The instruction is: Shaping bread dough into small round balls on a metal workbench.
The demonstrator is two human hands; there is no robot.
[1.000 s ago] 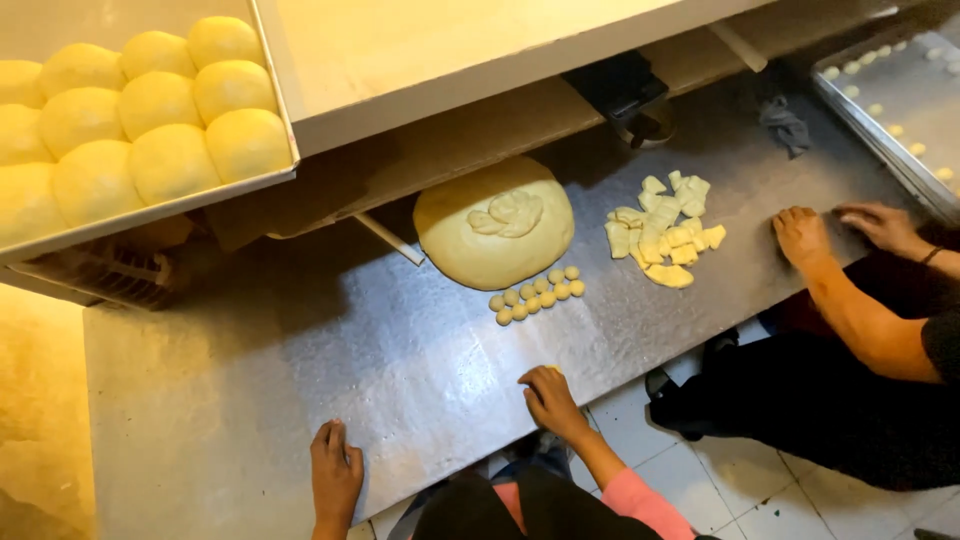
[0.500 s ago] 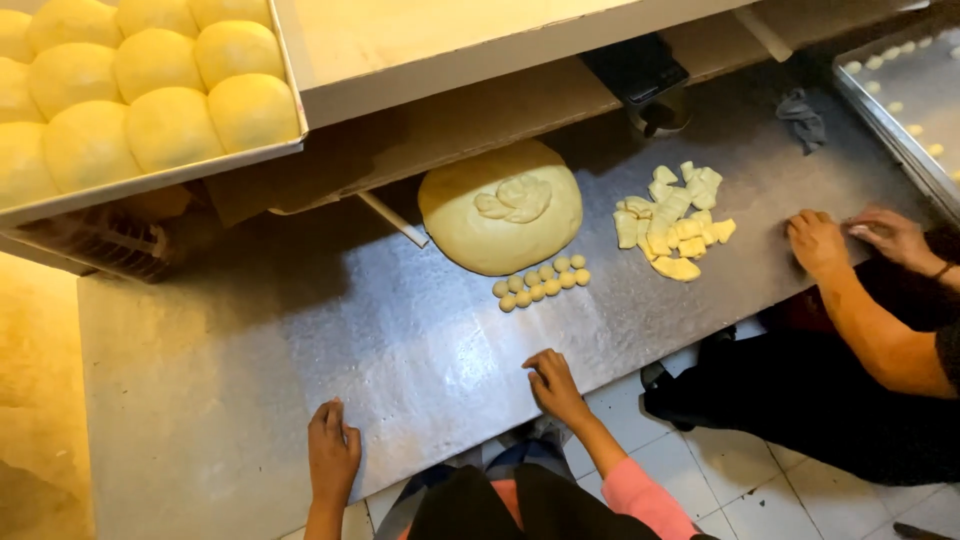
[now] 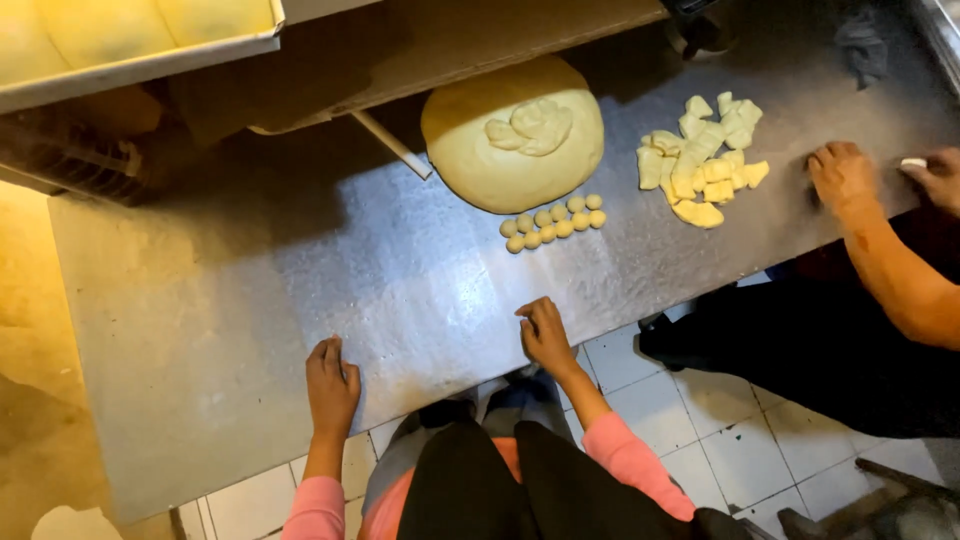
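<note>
My left hand (image 3: 331,386) lies flat on the steel table (image 3: 250,300) near its front edge, holding nothing. My right hand (image 3: 545,335) rests on the table to its right, fingers curled loosely, with nothing in it. Beyond my right hand is a row of several small dough balls (image 3: 552,222). Behind them sits a large round mound of dough (image 3: 512,135) with a twisted piece on top. A pile of cut dough pieces (image 3: 700,160) lies further right.
Another person's hands (image 3: 842,175) press on the table at the right, one (image 3: 935,178) holding a small white object. A tray of dough buns (image 3: 120,40) sits on a shelf at the upper left. White floor tiles (image 3: 700,430) lie below.
The view has drawn closer to the table and shifted, pushing the bun tray mostly out of frame. Both my hands stay on the table near the front edge. The other person's hands keep working.
</note>
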